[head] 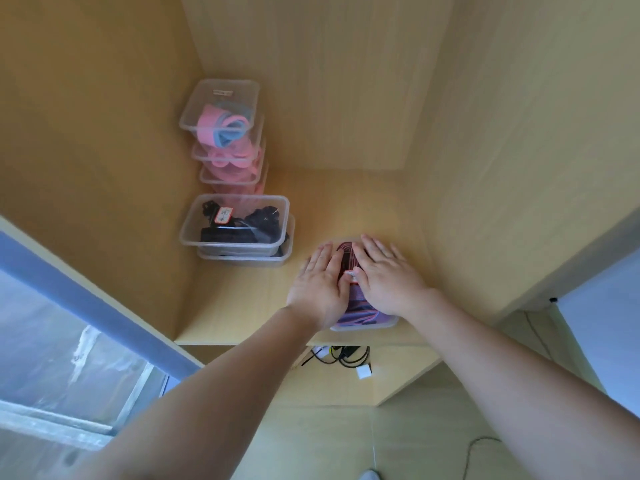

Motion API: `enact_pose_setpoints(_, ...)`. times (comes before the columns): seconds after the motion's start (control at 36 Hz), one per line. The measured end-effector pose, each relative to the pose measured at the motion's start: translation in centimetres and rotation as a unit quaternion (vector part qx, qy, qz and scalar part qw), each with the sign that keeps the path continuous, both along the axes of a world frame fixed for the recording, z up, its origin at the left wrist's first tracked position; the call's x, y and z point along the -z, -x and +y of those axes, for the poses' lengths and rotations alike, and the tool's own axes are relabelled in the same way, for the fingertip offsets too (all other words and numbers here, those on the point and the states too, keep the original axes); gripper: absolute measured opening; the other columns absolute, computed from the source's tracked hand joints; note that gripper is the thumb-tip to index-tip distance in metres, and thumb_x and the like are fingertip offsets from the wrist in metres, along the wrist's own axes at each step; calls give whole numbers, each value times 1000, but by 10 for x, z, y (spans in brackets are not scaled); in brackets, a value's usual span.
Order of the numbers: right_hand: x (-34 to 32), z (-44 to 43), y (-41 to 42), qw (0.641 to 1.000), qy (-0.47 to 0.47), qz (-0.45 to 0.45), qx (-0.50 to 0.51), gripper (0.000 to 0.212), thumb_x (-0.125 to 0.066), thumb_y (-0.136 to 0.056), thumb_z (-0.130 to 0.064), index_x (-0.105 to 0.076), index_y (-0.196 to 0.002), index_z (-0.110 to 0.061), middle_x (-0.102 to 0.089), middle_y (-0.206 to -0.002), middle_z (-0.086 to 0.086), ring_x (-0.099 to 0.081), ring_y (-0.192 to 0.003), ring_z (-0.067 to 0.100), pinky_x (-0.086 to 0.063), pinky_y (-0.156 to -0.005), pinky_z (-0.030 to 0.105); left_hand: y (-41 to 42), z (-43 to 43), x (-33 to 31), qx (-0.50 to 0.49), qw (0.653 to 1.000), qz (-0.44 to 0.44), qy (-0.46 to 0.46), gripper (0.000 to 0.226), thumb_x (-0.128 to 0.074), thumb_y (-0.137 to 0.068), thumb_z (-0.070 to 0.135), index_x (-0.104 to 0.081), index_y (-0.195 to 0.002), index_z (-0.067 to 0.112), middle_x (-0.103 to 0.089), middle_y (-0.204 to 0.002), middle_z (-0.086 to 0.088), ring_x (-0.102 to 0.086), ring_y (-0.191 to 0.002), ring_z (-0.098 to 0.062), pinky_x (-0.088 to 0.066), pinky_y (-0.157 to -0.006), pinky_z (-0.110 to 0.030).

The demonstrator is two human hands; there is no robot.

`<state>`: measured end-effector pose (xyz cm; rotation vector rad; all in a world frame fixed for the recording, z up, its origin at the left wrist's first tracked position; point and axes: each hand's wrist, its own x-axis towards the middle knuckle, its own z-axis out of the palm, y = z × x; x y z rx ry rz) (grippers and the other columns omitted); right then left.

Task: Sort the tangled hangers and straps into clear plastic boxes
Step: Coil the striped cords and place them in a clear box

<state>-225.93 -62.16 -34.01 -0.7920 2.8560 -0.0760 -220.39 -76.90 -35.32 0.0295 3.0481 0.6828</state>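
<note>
Near the front edge of the wooden shelf (242, 306), your clear box (363, 323) of purple and red straps sits under both palms. The red-bordered sticker (223, 215) on the black-strap box (235, 237) is too blurred to read. Bare shelf lies to the left. Your left hand (320, 285) and right hand (388, 277) press flat on the lid, fingers straight.

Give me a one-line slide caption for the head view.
Left hand and right hand rest flat on a clear box of purple straps on a wooden shelf, near stacked boxes.
</note>
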Motion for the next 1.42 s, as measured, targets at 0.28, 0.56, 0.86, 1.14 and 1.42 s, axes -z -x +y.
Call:
enact_pose_setpoints(0.28, -14, -11, -33, 998, 53, 3, -35, 49, -36, -101, -42, -39, -145, -18, -25, -155, 8, -19, -142, 27, -24, -113, 38, -43, -15, -17, -26, 996, 48, -68, 39, -43, -98, 18, -45, -136, 9, -37, -148, -10, -41, -131, -28, -34, -103, -32)
enact_pose_setpoints(0.56, -11, -6, -37, 997, 36, -41, -45, 53, -21, -105, -40, -15, -155, -23, 1, -163, 5, 5, -149, 26, -2, -120, 41, -55, -11, -10, -28, 994, 53, -92, 37, -42, -100, 22, -47, -135, 12, -56, -127, -11, -56, -111, -30, -49, -90, -40)
enact_pose_setpoints(0.86, -3, -8, -32, 995, 13, -41, -94, 52, -14, -105, -39, -8, -155, -27, 9, -163, 5, 14, -149, 24, 8, -121, 42, -58, -2, -13, -124, 962, -62, -233, 36, -43, -101, 19, -44, -134, 3, -62, -63, -2, -59, -50, -7, -50, -53, -15)
enact_pose_setpoints(1.14, 4, -8, -33, 995, -1, 2, -100, 53, -14, -104, -39, -5, -155, -28, 7, -163, 7, 10, -149, 28, 1, -121, 48, -60, 7, -5, -120, 967, -29, -223, 25, -37, -102, 14, -47, -121, 0, -63, -87, -11, -56, -69, -17, -44, -61, -20)
enact_pose_setpoints(1.42, 0, -10, -32, 996, -11, -26, -86, 53, -12, -104, -41, -2, -155, -32, 11, -163, 4, 13, -149, 27, 3, -120, 50, -61, 8, -19, -124, 970, -57, -202, 31, -35, -103, 17, -45, -127, 0, -64, -107, -22, -63, -93, -34, -50, -82, -36)
